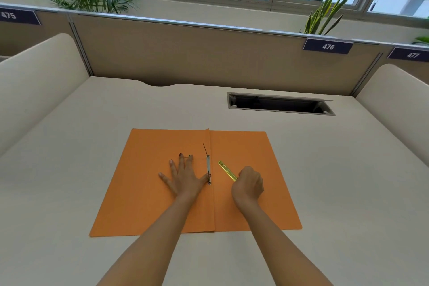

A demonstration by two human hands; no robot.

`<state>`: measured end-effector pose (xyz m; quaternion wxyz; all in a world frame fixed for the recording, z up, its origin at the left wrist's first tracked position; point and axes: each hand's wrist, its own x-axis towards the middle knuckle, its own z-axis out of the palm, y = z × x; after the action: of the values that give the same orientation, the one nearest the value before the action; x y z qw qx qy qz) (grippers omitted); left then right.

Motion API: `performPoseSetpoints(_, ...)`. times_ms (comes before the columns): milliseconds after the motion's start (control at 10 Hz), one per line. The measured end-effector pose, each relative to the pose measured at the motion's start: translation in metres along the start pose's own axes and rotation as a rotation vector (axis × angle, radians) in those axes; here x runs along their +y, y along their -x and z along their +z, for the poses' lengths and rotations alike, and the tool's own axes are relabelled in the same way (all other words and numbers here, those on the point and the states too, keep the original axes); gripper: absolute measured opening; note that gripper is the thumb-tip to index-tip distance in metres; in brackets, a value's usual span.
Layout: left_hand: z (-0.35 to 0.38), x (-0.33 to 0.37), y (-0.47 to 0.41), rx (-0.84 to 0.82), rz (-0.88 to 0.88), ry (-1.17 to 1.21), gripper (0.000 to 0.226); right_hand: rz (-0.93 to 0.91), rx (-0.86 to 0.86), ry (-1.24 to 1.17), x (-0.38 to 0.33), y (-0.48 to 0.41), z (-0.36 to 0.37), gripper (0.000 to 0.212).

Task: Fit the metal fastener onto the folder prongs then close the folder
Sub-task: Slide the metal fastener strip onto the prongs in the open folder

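Note:
An orange folder (pixel 144 193) lies open and flat on the desk. Along its centre fold sits a white prong strip (pixel 209 167), with one thin prong (pixel 205 149) standing up at its far end. My left hand (pixel 184 177) rests flat on the left flap, fingers spread, thumb touching the near end of the strip. My right hand (pixel 248 184) is closed around the near end of a yellow metal fastener bar (pixel 226 170). The bar points up and left over the right flap, a short way from the prong strip.
The beige desk (pixel 336 181) has a rectangular cable slot (pixel 279 104) at the back right. Padded dividers (pixel 34 81) rise at both sides and a partition with number plates stands behind. Plants and a window lie beyond.

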<state>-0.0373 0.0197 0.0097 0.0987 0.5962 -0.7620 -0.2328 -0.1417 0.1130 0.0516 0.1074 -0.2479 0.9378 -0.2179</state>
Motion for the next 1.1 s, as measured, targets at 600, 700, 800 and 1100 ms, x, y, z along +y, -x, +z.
performPoseSetpoints(600, 0.001, 0.003, 0.0, -0.007, -0.009, -0.006, 0.087, -0.042, 0.014, 0.029, 0.001, 0.003, -0.004, 0.021)
performPoseSetpoints(700, 0.0, 0.003, 0.0, -0.003, -0.008, 0.003, 0.086, -0.017, -0.004, 0.01, 0.001, 0.001, -0.004, 0.021)
performPoseSetpoints(800, 0.001, 0.003, 0.0, -0.007, -0.013, -0.009, 0.087, -0.006, -0.038, -0.015, 0.003, -0.002, -0.005, 0.018)
performPoseSetpoints(1100, 0.001, 0.003, 0.0, -0.01, -0.015, -0.004, 0.085, 0.005, -0.113, -0.123, 0.008, -0.011, -0.005, 0.019)
